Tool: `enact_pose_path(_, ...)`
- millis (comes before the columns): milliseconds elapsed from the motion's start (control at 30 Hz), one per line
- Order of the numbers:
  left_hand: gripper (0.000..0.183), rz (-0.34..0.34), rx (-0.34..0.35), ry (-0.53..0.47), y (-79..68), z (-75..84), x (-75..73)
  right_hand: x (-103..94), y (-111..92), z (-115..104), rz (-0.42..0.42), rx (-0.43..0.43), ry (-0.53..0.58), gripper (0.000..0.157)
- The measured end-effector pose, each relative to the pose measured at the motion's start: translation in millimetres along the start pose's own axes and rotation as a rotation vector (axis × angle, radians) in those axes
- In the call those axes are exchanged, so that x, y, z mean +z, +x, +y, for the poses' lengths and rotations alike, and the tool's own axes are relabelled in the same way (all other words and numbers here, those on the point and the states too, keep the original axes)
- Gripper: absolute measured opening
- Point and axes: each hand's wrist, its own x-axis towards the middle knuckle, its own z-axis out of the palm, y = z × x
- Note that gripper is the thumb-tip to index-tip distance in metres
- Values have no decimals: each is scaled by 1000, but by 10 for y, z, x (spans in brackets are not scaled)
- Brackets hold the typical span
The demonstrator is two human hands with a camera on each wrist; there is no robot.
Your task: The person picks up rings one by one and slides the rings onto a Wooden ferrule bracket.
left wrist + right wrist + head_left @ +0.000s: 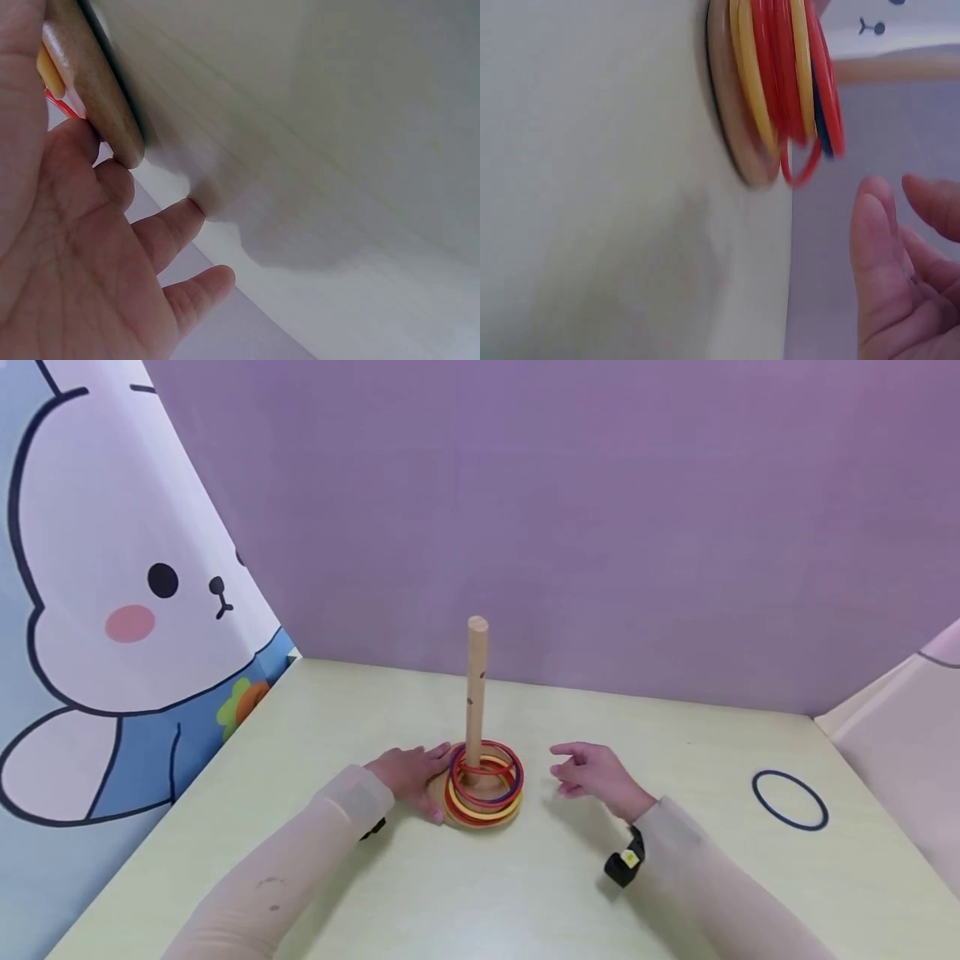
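A wooden ring-toss stand (476, 693) with an upright peg stands mid-table in the head view. Red, yellow and blue rings (486, 810) are stacked round the peg on its round base (731, 97). My left hand (408, 774) holds the left edge of the base between thumb and fingers; in the left wrist view, the left hand's (90, 225) last two fingers stick out past the wooden edge. To the right of the rings, my right hand (592, 777) hovers over the table, holding nothing. The right wrist view shows the right hand's (900, 277) thumb and forefinger apart, near the stack.
A single dark blue ring (790, 800) lies flat on the pale table (495, 893) at the far right. Behind the table rises a purple backdrop (562, 527). A cartoon-printed panel (112, 693) borders the left side, and a pale panel (907, 760) the right.
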Motion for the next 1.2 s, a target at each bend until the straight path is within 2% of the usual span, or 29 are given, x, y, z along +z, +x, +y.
enact_pose_path(100,103,-3,-4,-12,-12,-12,6,-236,-53,79,11,-17,-80,46)
enact_pose_path(433,103,2,-5,-7,-10,-93,41,-960,-221,349,88,-98,-616,39)
enact_pose_path(567,104,2,5,-18,-13,-99,40,-1232,-303,497,139,-79,-778,38)
enact_pose_path(800,103,5,11,-26,-14,-80,30,-1639,-471,703,182,55,-900,45)
enact_pose_path(967,104,7,17,-11,-6,-50,24,-1826,-590,768,162,107,-922,50)
enact_pose_path(1067,104,6,21,-16,8,-37,31,-1912,-677,808,155,115,-934,50)
enact_pose_path(1200,104,5,22,-6,13,-27,30,-2017,-785,917,161,75,-947,43)
